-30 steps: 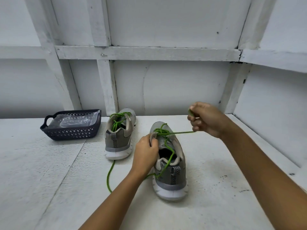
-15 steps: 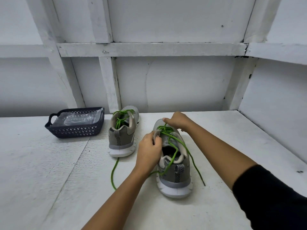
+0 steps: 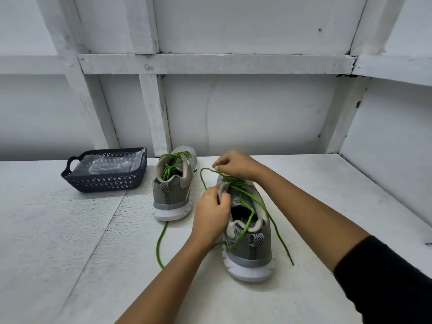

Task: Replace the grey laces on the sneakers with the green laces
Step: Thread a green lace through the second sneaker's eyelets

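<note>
A: Hands first. What've they got?
B: L hand has its fingers curled tight, gripping the tongue of the near sneaker. R hand sits over the toe end, thumb & forefinger pinching the green lace, other fingers curled in.
A: Where does the lace run?
B: It's threaded thru the front eyelets. A loop sticks out left of the R hand. One strand drops across the shoe opening & over the heel, another trails down the right side onto the table.
A: Counts?
B: 2 grey sneakers, heels toward the camera. The far sneaker stands just left & behind, w/ a second green lace bunched at its opening. 1 loose green end lies on the table btw the heels, can't tell whose. 1 dark basket sits further left w/ 1 clear plastic bag in it.
A: Any brand?
B: Heel tabs show chevron stripes; lettering's too small to read. There's a black sleeve on the R arm.
</note>
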`<state>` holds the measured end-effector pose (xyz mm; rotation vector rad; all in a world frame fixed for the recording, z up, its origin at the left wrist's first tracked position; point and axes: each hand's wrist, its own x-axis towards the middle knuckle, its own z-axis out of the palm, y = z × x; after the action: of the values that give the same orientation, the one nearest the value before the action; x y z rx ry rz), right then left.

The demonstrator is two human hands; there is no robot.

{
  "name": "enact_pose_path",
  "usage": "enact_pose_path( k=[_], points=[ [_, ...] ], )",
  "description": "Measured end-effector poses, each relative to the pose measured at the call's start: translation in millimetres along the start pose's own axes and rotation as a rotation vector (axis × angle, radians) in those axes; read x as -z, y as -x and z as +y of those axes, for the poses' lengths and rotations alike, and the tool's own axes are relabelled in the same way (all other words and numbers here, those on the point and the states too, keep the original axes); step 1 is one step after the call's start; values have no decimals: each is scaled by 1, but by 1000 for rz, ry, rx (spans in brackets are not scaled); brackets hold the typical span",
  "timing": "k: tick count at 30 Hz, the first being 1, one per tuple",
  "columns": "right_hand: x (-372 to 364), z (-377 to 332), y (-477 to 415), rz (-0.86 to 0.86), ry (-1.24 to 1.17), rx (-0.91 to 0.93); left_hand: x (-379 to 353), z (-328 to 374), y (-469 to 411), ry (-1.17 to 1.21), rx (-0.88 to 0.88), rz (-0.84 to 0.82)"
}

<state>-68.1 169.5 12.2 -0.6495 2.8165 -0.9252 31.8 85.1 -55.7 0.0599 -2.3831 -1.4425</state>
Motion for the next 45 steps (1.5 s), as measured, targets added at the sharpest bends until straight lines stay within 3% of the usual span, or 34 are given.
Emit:
enact_pose_path(
  k=[4, 9, 12, 16, 19, 21, 23, 28, 37, 40, 45],
  points=[
    [7, 19, 28, 111, 106, -70, -1, -3, 0, -5, -13, 24],
    [-3, 26, 57, -5, 179, -71, -3, -3, 1, 17, 15, 29],
    [-11, 25, 61, 121, 170, -34, -2, -2, 2, 16, 14, 32],
    [-8, 24, 76, 234, -280, -16, -2, -1, 3, 11, 17, 38],
    [13, 20, 89, 193, -776, -31, -2, -2, 2, 9, 8, 44],
    [30, 18, 96, 173, -952, -21, -3, -2, 2, 10, 10, 45],
    [48, 15, 102, 167, -896, -9, -3, -2, 3, 17, 17, 41],
    [68, 5, 111, 28, -472, -95, -1, 2, 5, 20, 9, 23],
    [14, 8, 61, 13, 333, 39, -3, 0, 3, 24, 10, 33],
    [-4, 17, 49, 50, 333, 35, -3, 0, 2, 34, -6, 24],
    [-6, 23, 57, 131, 87, 70, -3, -2, 2, 33, -13, 28]
  ],
)
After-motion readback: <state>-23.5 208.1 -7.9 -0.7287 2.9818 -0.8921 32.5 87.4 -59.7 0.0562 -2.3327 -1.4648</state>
